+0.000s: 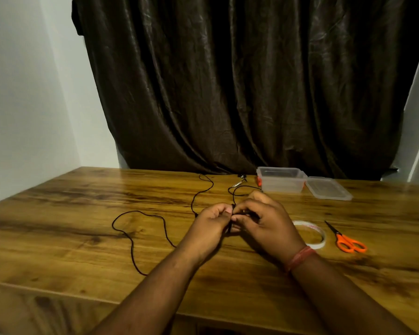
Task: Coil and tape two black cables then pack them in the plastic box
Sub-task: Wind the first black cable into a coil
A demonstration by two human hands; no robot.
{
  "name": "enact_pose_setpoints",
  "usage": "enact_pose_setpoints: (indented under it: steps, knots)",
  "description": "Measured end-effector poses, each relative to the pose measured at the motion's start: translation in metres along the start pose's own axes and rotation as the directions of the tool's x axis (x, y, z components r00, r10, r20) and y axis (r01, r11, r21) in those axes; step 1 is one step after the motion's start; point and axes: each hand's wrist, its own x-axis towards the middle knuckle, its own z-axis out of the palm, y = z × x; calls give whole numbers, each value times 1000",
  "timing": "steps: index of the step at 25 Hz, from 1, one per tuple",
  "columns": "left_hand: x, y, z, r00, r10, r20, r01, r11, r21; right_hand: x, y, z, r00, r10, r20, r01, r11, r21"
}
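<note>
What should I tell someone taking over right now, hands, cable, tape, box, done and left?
Left hand and right hand: both pinch the black cable at mid-table, starting a coil; most of it trails loose to the left and toward the far edge.
Plastic box: open, far right, its lid lying beside it.
Tape roll and orange scissors: right of the hands, untouched.
Done: nothing taped or packed.
Left: finish coiling, tape, do the second cable, pack both.

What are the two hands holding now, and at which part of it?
Both the left hand and right hand pinch the thin black cable between them, at the bunched part; its long remainder trails loose on the table.
</note>
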Motion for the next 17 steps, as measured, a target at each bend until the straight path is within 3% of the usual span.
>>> enact_pose_setpoints:
  steps: [4,7,12,15,17]
  knots:
    - [-5,5,1,995,-71,67,73,997,-23,3,2,0,996,18,-92,-10,996,93]
    - [-8,13,1,992,-78,103,96,979,-178,5,6,1,987,122,-107,-107,985,139]
    - [-12,25,0,997,16,72,24,850,-527,-4,0,11,966,169,196,-197,971,135]
    - [-8,27,-4,996,75,-39,-83,794,-602,-5,-5,10,929,58,366,-23,995,-98]
    - [-3,24,-6,989,99,-108,-144,795,-589,-5,-7,10,920,-49,388,144,965,-218]
